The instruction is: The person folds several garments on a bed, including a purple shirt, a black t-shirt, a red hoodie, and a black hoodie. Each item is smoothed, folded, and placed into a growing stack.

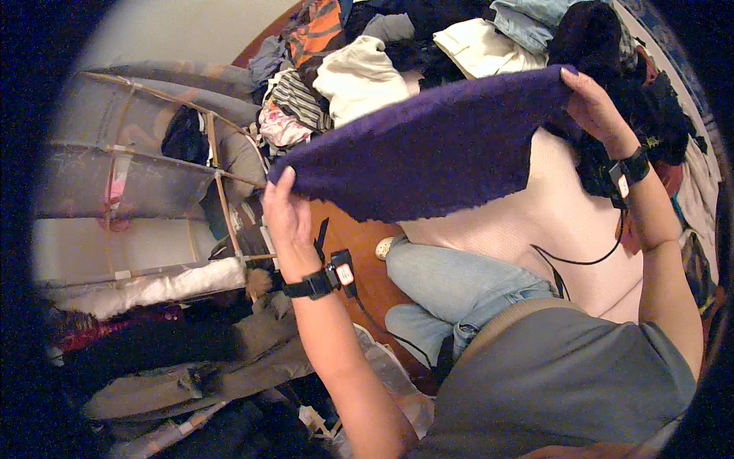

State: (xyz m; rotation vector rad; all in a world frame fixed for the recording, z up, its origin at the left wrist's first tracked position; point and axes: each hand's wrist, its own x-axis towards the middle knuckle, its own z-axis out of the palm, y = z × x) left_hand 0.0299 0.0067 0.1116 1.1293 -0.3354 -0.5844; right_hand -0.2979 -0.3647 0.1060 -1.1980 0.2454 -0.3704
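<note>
A dark purple cloth (pixel 424 155) with a ragged lower edge is stretched between my two hands. My left hand (pixel 291 221) grips its left end, thumb on top, fingers hidden behind or under the fabric. The upper right corner is pinched by my right hand (pixel 596 109), which is raised farther from my body. The cloth hangs above a pale pink surface (pixel 573 195) and partly above the reddish-brown floor (pixel 344 235). Black straps with small devices and cables sit on both wrists.
Piled clothes lie beyond the cloth, among them a cream garment (pixel 361 77), a striped garment (pixel 295 100) and light blue denim (pixel 527 23). At the left stands a rack with thin poles and a translucent cover (pixel 74 183). More dark garments (pixel 155 344) lie at the lower left.
</note>
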